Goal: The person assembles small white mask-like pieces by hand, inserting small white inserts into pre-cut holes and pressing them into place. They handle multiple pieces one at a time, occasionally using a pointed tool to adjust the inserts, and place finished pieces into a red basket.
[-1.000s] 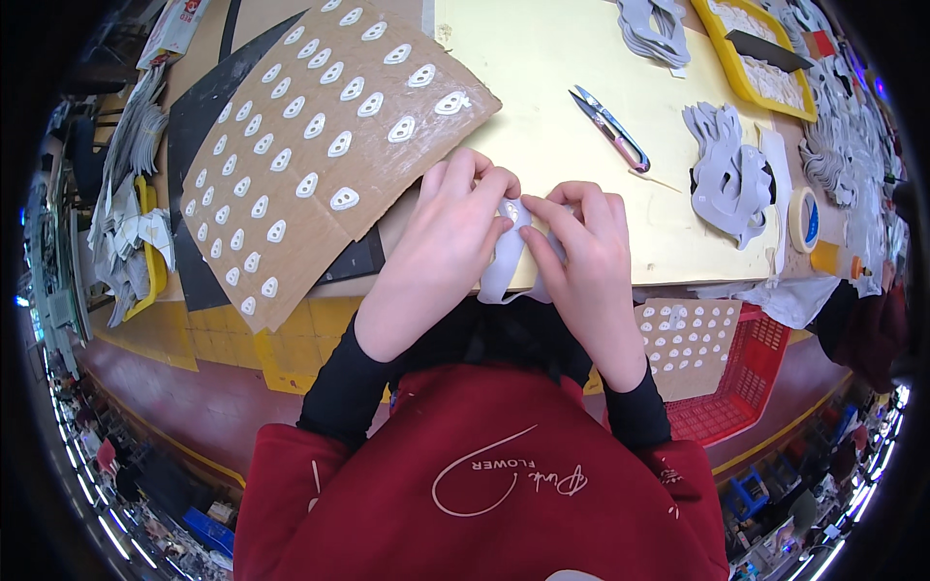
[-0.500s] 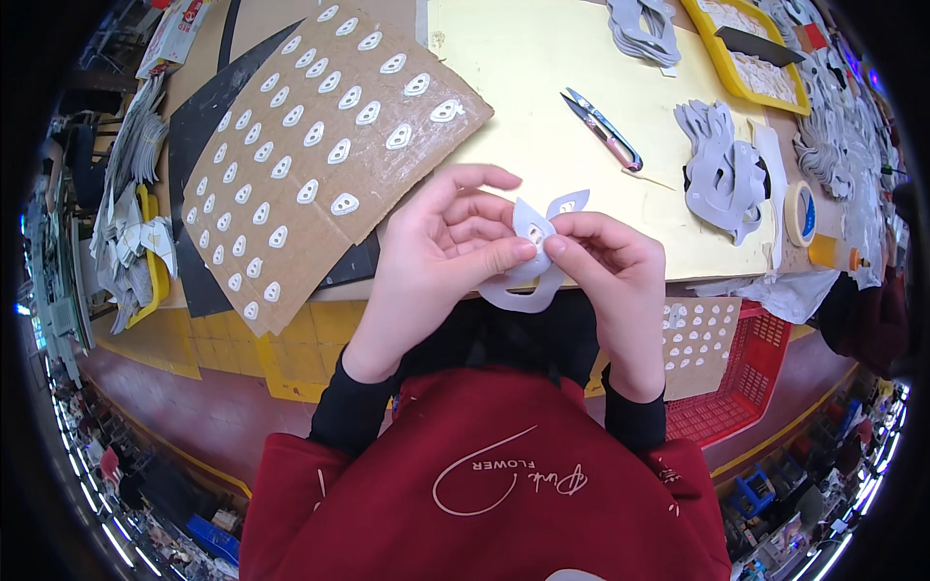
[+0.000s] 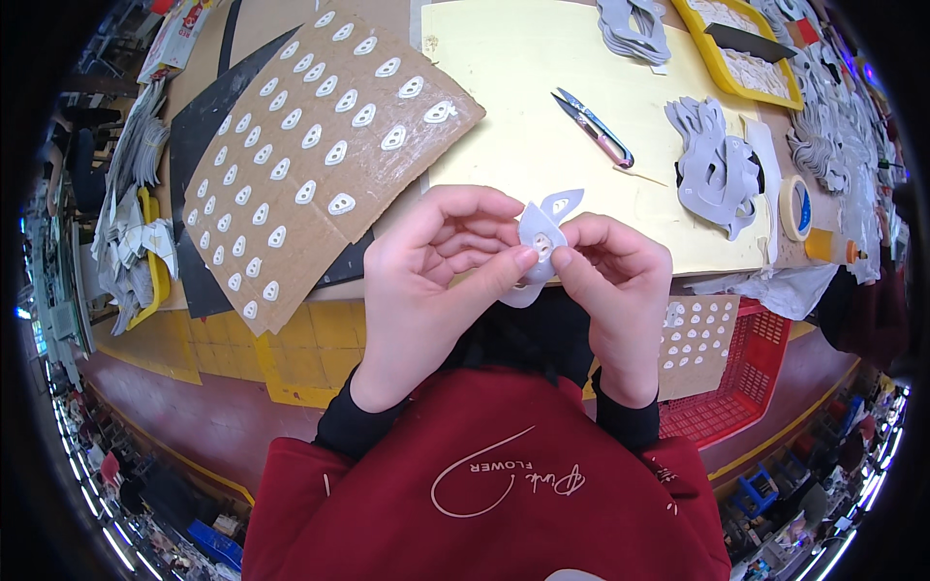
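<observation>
Above the near table edge, both of my hands pinch a thin, bent grey cut-out piece [image 3: 530,225]. A small white patch with two holes [image 3: 543,248] sits on it between my thumbs, and another white patch shows on its upper flap. My left hand [image 3: 421,281] has its thumb on the piece's left side, with the other fingers curled behind. My right hand [image 3: 620,281] presses from the right with thumb and forefinger. Left of my hands lies a brown cardboard sheet [image 3: 373,177] bearing rows of similar white patches. The piece's lower part is partly hidden.
Thread snips [image 3: 593,128] lie on the pale yellow sheet beyond my hands. Grey cut-outs [image 3: 715,179] are piled at right, near a tape roll [image 3: 794,208] and an orange bottle [image 3: 825,245]. A yellow tray [image 3: 719,70] stands far right. Below the table edge is a red basket [image 3: 751,363].
The grey piece has turned between my fingers, its lower loop now mostly out of sight. My left forefinger has come down toward the piece. The view has shifted slightly.
</observation>
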The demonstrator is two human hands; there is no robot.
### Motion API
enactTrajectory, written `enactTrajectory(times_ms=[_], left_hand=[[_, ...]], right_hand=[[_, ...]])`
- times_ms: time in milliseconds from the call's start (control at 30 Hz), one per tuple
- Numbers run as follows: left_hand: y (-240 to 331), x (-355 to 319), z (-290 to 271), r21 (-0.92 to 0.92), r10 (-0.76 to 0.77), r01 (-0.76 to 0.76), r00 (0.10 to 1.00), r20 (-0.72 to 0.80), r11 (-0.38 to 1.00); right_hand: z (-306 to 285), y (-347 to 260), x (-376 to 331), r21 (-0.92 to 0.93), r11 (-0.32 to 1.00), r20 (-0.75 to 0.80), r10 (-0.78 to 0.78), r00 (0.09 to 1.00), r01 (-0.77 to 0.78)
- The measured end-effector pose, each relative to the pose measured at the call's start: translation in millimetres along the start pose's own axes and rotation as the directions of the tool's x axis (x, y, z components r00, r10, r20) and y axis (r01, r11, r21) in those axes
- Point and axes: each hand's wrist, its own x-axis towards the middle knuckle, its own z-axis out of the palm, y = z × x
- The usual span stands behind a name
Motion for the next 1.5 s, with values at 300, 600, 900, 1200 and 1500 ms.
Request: enactTrajectory(times_ms=[300,600,900,1200,1500], left_hand=[[-4.6,-1.9,2.0,0.073,0.085,-0.088,0.995,0.045,0.993],[0.1,3.5,-0.2,-0.006,-0.093,0.093,0.996,-0.003,0.996],[-3.2,3.7,-2.6,0.073,-0.036,0.033,0.998,0.043,0.997],[-11.0,4.4,-6.5,0.117,-0.006,-0.003,0.997,0.075,0.993],[-4.8,10.2,-10.9,-0.016,-0.030,0.030,1.000,0.008,0.999]], right_hand=[[-0.2,4.8,-0.5,-0.011,0.999,0.002,-0.050,0.999,0.050],[-4.8,1.1,2.8,0.083,0.997,0.039,0.003,0.999,-0.006],[-5.2,3.4,2.9,-0.078,0.997,0.046,-0.025,0.999,0.029],[-3.3,5.5,7.3,-0.073,0.995,0.063,-0.063,0.996,0.068],[-4.3,1.4,5.5,0.100,0.995,0.150,0.001,0.989,-0.016]])
